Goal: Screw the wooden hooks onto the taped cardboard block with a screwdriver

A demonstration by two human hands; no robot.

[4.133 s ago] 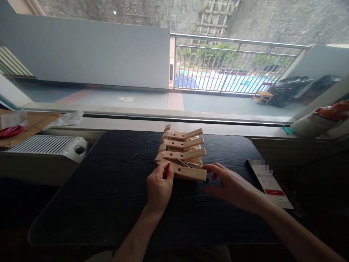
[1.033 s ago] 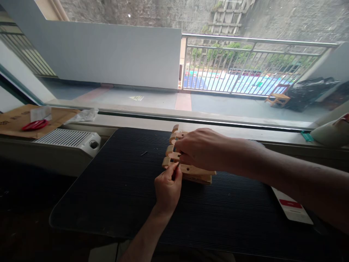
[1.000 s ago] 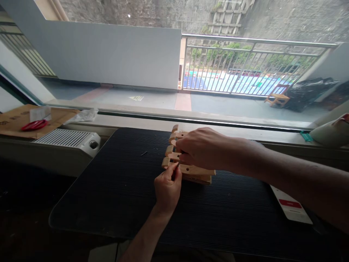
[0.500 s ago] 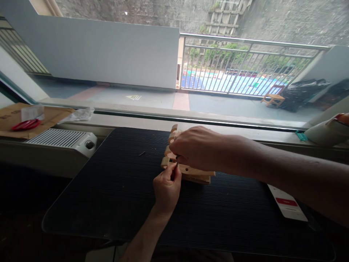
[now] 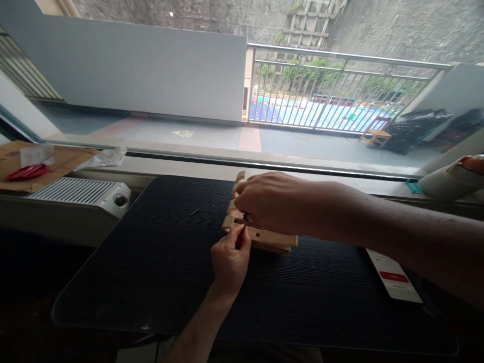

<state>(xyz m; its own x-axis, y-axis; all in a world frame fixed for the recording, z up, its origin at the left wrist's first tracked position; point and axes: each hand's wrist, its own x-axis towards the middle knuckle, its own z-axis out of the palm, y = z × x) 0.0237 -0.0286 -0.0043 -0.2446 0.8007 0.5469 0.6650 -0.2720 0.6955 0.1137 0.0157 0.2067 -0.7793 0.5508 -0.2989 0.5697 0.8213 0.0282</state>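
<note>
A row of pale wooden pieces (image 5: 278, 239) with curved ends and drilled holes lies on the black table (image 5: 151, 272). My left hand (image 5: 230, 252) is closed in a pinch at the nearest piece, and the tip of a thin dark rod (image 5: 244, 230) shows between thumb and forefinger. My right hand (image 5: 268, 200) reaches across the pieces with its fingers curled down. Something small and dark shows beneath its fingertips, too hidden to name. The hand and forearm cover most of the farther wooden pieces.
A small dark pin (image 5: 194, 212) lies left of the wooden pieces. A phone (image 5: 395, 276) rests on the table's right side. Beyond the left edge are a white radiator (image 5: 81, 191) and red-handled scissors (image 5: 28, 172) on cardboard (image 5: 68, 164). A window sill (image 5: 181, 170) runs behind.
My right hand has come from the pieces' right end to over them, its fingers now curled. Since then both hands have barely moved; the view has shifted slightly.
</note>
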